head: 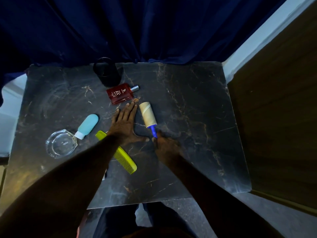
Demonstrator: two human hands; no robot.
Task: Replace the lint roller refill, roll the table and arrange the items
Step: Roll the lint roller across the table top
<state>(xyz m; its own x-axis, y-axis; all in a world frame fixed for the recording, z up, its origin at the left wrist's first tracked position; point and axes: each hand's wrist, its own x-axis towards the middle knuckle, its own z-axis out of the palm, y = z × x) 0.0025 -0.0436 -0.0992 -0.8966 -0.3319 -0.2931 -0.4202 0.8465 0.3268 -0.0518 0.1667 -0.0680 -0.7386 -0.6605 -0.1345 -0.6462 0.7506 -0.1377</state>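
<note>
Near the middle of the dark marble table, a lint roller lying flat, brown cardboard core bare, roll end toward the far edge. Blue handle wrapped by the curled fingers of the right hand, lower part of the handle hidden inside the grip. Just left of the roller, left hand pressed flat on the tabletop, fingers straight and spread, holding nothing, thumb stretched toward the handle but apart from it.

Beyond the fingertips, a red perfume bottle on its side, silver cap pointing right, small print on the label unreadable. Behind it at the far edge, a black cup, upright, inside lost in shadow. Toward the left edge, a pale blue tube with a white cap, lying down, cap just beside a clear glass dish. Under the left forearm, a yellow-green comb, middle covered by the arm. A white sliver showing beside the forearm, too hidden to identify. Dark blue curtain draped along the far edge. Both forearms in deep shadow.
</note>
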